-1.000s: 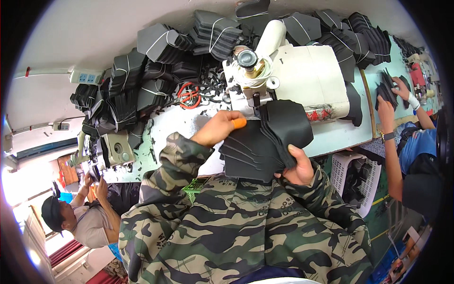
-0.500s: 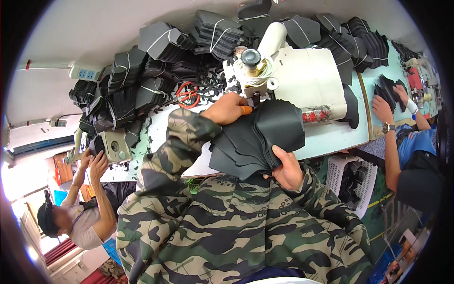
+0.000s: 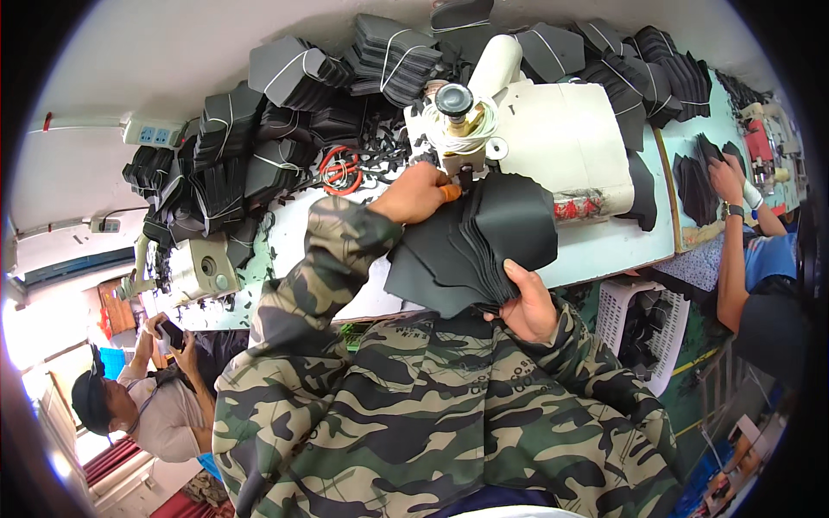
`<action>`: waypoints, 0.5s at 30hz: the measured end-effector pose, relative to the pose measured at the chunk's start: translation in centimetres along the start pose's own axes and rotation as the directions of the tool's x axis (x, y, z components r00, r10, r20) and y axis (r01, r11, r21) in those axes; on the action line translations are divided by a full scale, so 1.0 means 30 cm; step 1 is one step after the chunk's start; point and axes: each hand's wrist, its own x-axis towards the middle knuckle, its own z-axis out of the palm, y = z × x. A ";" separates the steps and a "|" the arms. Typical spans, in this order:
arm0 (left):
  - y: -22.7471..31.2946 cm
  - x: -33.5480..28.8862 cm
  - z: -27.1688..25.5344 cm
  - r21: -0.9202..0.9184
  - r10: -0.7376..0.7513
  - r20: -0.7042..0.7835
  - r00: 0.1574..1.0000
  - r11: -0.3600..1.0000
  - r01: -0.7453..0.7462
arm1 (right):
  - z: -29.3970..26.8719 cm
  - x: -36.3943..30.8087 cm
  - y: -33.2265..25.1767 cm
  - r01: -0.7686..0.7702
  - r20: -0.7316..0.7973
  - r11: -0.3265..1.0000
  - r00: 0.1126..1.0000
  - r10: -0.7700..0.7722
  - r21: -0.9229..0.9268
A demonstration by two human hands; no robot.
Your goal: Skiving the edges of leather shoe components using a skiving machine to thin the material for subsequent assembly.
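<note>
A fanned stack of black flat pieces lies in front of a white sewing-type machine, tilted toward me. My right hand grips its lower right edge, thumb on top and fingers underneath. At the stack's upper left, my left hand is closed, fingertips pressed on a piece's edge beside the machine's working head. An orange cover wraps one of its fingertips. The exact point where the piece meets the machine is hidden by the hand and the stack.
Bundles of black pieces tied with white bands line the table's back. Red-handled scissors lie among scraps on the left. A white basket stands below the table on the right. Co-workers sit on both sides.
My hands keep their holds while the stack shifts very slightly. The left co-worker's hands drop away from their machine with a dark object. The right co-worker's hand moves over black pieces.
</note>
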 end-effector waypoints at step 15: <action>0.003 -0.120 -0.041 -0.106 -0.280 0.183 0.943 0.948 0.302 | 0.011 -0.008 -0.003 0.007 -0.021 0.999 1.000 -0.008 -0.047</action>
